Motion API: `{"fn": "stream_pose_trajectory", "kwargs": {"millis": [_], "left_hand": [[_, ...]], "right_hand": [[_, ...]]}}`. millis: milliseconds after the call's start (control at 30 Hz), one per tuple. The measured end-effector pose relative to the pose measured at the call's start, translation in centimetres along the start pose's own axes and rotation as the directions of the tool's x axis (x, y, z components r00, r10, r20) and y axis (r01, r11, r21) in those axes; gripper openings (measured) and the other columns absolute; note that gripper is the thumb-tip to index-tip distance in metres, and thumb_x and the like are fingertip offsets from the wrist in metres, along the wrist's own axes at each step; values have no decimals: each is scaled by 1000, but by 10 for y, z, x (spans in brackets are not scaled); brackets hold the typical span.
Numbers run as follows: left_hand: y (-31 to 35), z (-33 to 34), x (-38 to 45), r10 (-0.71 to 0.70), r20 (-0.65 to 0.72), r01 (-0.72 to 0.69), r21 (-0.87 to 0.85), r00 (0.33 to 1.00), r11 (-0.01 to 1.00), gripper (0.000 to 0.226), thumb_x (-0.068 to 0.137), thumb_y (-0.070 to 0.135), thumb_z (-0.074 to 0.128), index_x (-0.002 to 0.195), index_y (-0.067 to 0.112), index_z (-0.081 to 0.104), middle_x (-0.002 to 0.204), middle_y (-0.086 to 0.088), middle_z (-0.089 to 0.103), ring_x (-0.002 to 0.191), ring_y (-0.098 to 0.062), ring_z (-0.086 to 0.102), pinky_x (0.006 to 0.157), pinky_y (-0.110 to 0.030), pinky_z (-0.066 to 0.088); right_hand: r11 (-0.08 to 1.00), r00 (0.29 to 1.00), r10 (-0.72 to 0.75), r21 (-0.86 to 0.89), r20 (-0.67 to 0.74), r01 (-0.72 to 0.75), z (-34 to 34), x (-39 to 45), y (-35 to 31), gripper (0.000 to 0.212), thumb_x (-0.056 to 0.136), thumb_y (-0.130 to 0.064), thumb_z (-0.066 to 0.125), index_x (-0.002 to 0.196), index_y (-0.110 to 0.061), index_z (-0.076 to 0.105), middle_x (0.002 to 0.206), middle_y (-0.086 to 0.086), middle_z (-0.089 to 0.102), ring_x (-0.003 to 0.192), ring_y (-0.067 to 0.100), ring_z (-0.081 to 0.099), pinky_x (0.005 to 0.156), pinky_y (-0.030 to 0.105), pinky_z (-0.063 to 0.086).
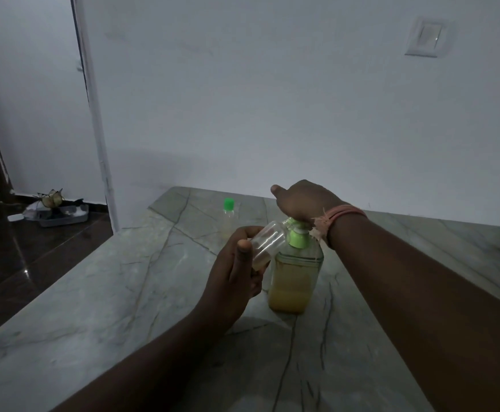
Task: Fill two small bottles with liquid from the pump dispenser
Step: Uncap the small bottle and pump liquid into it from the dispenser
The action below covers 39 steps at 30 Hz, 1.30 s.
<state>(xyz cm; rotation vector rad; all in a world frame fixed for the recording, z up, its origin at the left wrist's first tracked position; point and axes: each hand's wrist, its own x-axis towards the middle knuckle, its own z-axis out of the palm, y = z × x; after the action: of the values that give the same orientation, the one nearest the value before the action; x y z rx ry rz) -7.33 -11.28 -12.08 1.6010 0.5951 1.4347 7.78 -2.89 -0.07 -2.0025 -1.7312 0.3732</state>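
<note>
The left hand [236,269] holds a tipped bottle [268,243] at the pump [297,233]. The right hand [302,203] presses down, fingers hidden. Soap may miss and spill at 6 o'clock.

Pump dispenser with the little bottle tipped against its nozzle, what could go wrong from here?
1. The left hand holds the small clear bottle tilted at the nozzle; if the mouth slips off the spout, liquid may land on the marble counter.
2. The right hand presses down on the pump dispenser while nothing steadies its base, so it could tip.
3. The light is dim, so the fill level may be misjudged.
</note>
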Motion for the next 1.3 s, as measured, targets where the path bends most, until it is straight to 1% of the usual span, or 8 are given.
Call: {"fn": "stream_pose_trajectory", "kwargs": {"millis": [133, 333, 467, 733, 833, 1033, 1167, 1300], "left_hand": [[-1, -1, 0, 7, 6, -7, -13, 1000, 1000, 79, 84, 83, 40, 121, 16, 58, 73, -13, 50, 51, -11, 41, 41, -26, 34], [0, -1, -1, -11, 24, 11, -16, 1000, 1000, 76, 87, 81, 36, 123, 18, 57, 73, -6, 52, 51, -10, 42, 43, -26, 35], [-1, 1, 0, -49, 33, 52, -87, 998, 995, 48, 102, 53, 28, 123, 24, 59, 77, -12, 52, 53, -12, 42, 46, -28, 38], [0, -2, 0, -66, 22, 68, -83, 998, 994, 46, 102, 43, 30, 124, 8, 51, 74, -7, 52, 53, -14, 40, 45, -26, 36], [2, -1, -1, -43, 10, 44, -60, 999, 997, 47, 103, 44, 29, 122, 6, 51, 75, -11, 51, 52, -14, 40, 45, -26, 37], [-1, -2, 1, -48, 1, 48, -41, 999, 998, 48, 104, 44, 27, 122, 7, 52, 73, -8, 52, 51, -14, 41, 45, -27, 37], [-1, -1, 1, -43, 0, 43, -24, 999, 999, 49, 103, 46, 27, 122, 9, 53, 72, -6, 53, 51, -13, 42, 45, -28, 38], [0, 0, 1, -38, 2, 39, -35, 999, 999, 49, 103, 47, 27, 123, 11, 54, 74, -9, 53, 50, -12, 42, 45, -28, 38]], "right_hand": [[992, 998, -10, 121, -61, 18, 7, 0, 7, 69, 92, -62, 35, 108, -4, 68, 110, 12, 70, 99, 31, 64, 89, 37, 47], [1000, 998, 15, 10, -61, -14, 4, -1, 5, 55, 93, -59, 39, 96, -10, 65, 109, 15, 68, 106, 35, 63, 90, 38, 45], [999, 998, -12, -52, -63, 8, -2, -3, -2, 66, 96, -60, 36, 123, -6, 61, 125, 15, 64, 114, 33, 60, 92, 37, 43], [1000, 997, 6, 8, -83, -5, 5, -1, 4, 68, 92, -62, 32, 108, -7, 69, 113, 12, 70, 104, 32, 63, 97, 40, 46], [998, 1000, 11, -64, -9, -11, 1, 1, -1, 58, 96, -60, 31, 86, -10, 61, 105, 13, 61, 100, 29, 58, 96, 38, 42], [1000, 997, 22, 11, -68, -22, 7, -1, 4, 65, 95, -58, 30, 119, -11, 68, 123, 13, 66, 113, 33, 60, 100, 41, 45], [999, 999, 18, -27, -39, -19, 2, -6, -2, 52, 96, -58, 32, 88, -16, 61, 107, 13, 63, 115, 33, 60, 98, 40, 44], [999, 1000, 4, -31, -29, -5, -1, -2, -3, 57, 94, -62, 33, 92, -13, 63, 109, 8, 66, 110, 32, 62, 97, 39, 46]]}}
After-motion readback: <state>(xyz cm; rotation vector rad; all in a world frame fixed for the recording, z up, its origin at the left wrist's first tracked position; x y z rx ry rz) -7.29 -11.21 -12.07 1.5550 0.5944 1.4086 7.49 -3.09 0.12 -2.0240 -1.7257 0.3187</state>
